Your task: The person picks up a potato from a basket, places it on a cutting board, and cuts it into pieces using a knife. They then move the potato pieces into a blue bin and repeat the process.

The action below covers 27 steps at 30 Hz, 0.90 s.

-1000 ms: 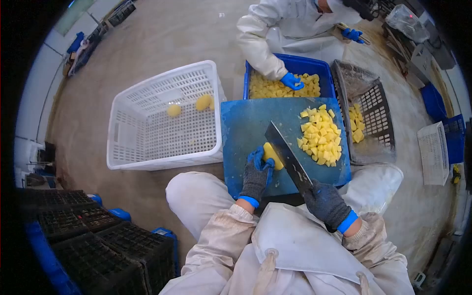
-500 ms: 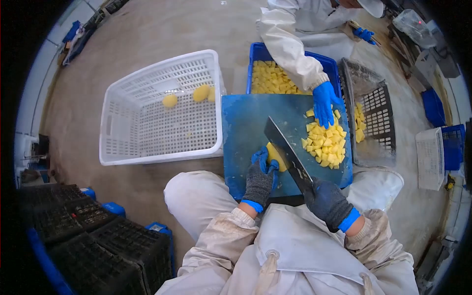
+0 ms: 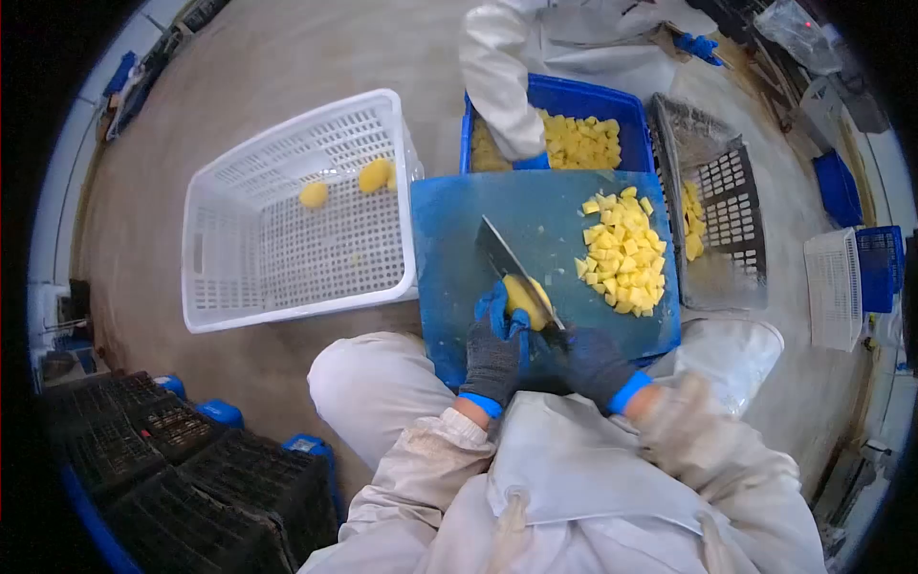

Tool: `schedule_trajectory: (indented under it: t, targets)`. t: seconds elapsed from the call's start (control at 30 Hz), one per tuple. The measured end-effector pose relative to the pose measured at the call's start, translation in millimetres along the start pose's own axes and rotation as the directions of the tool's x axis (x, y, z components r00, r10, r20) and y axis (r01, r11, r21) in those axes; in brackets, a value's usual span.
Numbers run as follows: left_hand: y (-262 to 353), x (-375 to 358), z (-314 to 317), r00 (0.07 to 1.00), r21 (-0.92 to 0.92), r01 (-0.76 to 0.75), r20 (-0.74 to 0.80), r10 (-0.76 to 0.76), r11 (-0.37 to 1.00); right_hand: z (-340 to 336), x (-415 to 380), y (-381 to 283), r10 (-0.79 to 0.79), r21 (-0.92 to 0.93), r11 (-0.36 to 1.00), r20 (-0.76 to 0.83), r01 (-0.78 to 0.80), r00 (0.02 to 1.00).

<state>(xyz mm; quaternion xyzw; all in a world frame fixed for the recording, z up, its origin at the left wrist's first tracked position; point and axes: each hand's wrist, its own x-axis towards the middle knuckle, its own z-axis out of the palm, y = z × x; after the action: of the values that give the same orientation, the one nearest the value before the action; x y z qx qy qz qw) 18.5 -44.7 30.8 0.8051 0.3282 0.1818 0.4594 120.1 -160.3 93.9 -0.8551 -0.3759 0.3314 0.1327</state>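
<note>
A blue cutting board (image 3: 459,249) lies in front of my body. My left hand (image 3: 494,346), in a grey and blue glove, grips a peeled yellow potato (image 3: 521,300) near the board's front edge. The handle of a wide-bladed knife (image 3: 504,253) is in my right hand (image 3: 593,362), also gloved and blurred by motion. The blade lies against the potato's right side, pointing up and left. A heap of potato cubes (image 3: 623,253) rests on the board's right part.
A white crate (image 3: 196,258) with several potatoes stands left. Behind the board, a co-worker's sleeve (image 3: 497,86) reaches into a blue crate (image 3: 636,120) of cubes. A dark crate (image 3: 755,225) holds more pieces at right. Black crates (image 3: 201,497) stand lower left.
The knife has moved left onto the potato with my right hand. The co-worker's hand has left the cube heap and is now down in the blue crate. The view has shifted slightly.
</note>
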Motion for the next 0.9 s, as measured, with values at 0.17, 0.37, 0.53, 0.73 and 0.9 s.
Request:
schedule_trajectory:
  t: [0.17, 0.37, 0.53, 0.73, 0.9]
  targets:
    - [5.2, -4.1, -4.1, 1.0, -0.04, -0.002, 0.005, 0.002, 0.999, 14.3, 16.0, 5.7, -0.108, -0.071, 0.991, 0.049, 0.111, 0.993]
    - [5.0, -26.0, -29.9, 0.991, -0.062, 0.134, 0.027, -0.133, 0.989, 35.6, 0.1, -18.3, -0.112, 0.076, 0.989, -0.146, 0.124, 0.983]
    - [2.3, -22.6, -33.7, 0.997, 0.175, -0.006, -0.075, 0.02, 0.984, 29.5, -7.1, -27.9, -0.115, 0.155, 0.979, -0.121, 0.133, 0.986]
    - [7.6, 9.8, -11.8, 0.997, 0.321, -0.071, 0.065, 0.052, 0.944, -14.9, -39.9, 7.5, -0.176, 0.054, 0.981, -0.175, 0.187, 0.969]
    - [-18.3, 10.5, -12.8, 0.992, 0.308, -0.087, 0.118, 0.053, 0.947, -16.7, -59.8, 29.5, -0.004, 0.198, 0.978, -0.318, 0.071, 0.948]
